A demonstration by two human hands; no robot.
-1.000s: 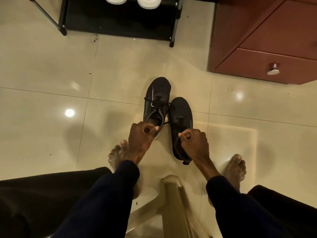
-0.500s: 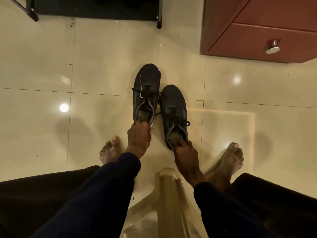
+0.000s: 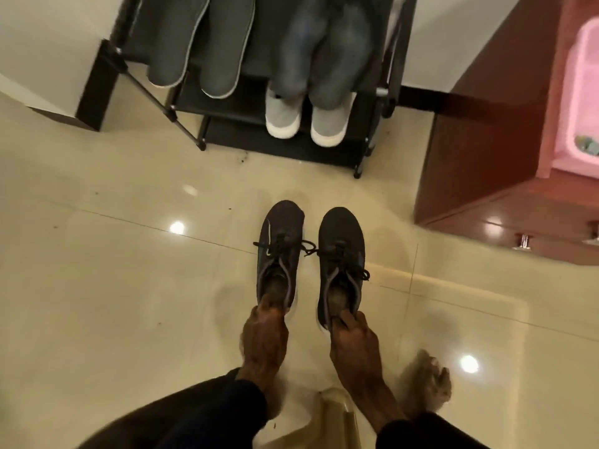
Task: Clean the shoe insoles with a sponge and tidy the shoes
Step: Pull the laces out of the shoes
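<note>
Two dark lace-up sneakers are side by side over the cream tile floor, toes pointing away from me. My left hand (image 3: 264,335) grips the heel of the left sneaker (image 3: 280,251), fingers tucked inside its opening. My right hand (image 3: 355,341) grips the heel of the right sneaker (image 3: 342,254) the same way. Both shoes look lifted a little off the floor. Two pairs of grey insoles (image 3: 201,43) lie on the top shelf of the black shoe rack (image 3: 191,105) ahead. No sponge is in view.
A pair of grey slip-on shoes with white soles (image 3: 304,121) sits on the rack's lower shelf. A red-brown cabinet (image 3: 486,157) with metal knobs stands at the right, a pink tub (image 3: 580,102) on top. A pale plastic stool (image 3: 334,422) is between my legs.
Both hands went from the shoes' tongues to the heels and took hold inside the openings. The shoes now sit parallel and raised, and the view tilted up to show the rack.
</note>
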